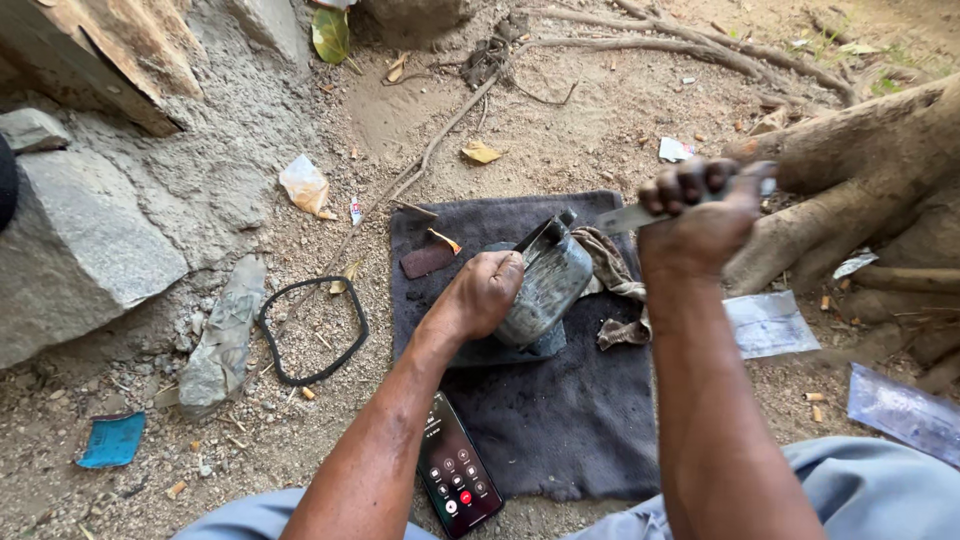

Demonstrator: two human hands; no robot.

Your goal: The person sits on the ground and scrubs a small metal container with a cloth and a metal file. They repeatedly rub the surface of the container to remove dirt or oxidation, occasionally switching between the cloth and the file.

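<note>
Two hands work over a dark cloth [560, 430] — bare dirt ground [600, 130] outdoors.

Left hand [487, 293] low, palm down, fingers curled in grip, forearm reaching forward. Right hand [703, 215] raised higher, clenched in fist, wrist bent, forearm near vertical.

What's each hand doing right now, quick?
Left hand: closed in a grip on the grey metal housing, steadying it on the dark cloth.
Right hand: closed around the handle of a flat metal tool.
</note>
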